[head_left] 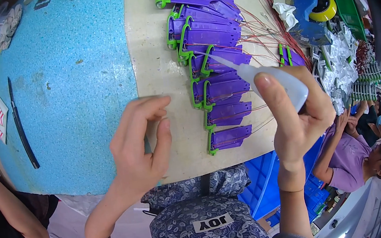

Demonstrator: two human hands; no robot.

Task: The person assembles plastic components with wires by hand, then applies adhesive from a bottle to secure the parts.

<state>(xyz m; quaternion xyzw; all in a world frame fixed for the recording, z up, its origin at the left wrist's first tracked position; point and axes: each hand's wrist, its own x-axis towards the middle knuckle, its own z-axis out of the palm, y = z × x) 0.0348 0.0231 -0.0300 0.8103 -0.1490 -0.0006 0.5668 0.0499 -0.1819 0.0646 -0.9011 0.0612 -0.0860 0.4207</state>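
Note:
My right hand grips a translucent white squeeze bottle with a long thin nozzle. The nozzle points up and left, its tip over the green-edged end of one of several purple plastic parts; whether it touches cannot be told. These parts lie overlapping in a column on the table, each with a bright green strip at its left end and thin wires trailing right. Left of the column, my left hand hovers with thumb and forefinger apart, holding nothing.
A blue speckled mat covers the table's left side, bearing a black strip. Bundled red wires, a yellow roll and silvery packets are at the right. A blue crate stands below the edge. Other people work on both sides.

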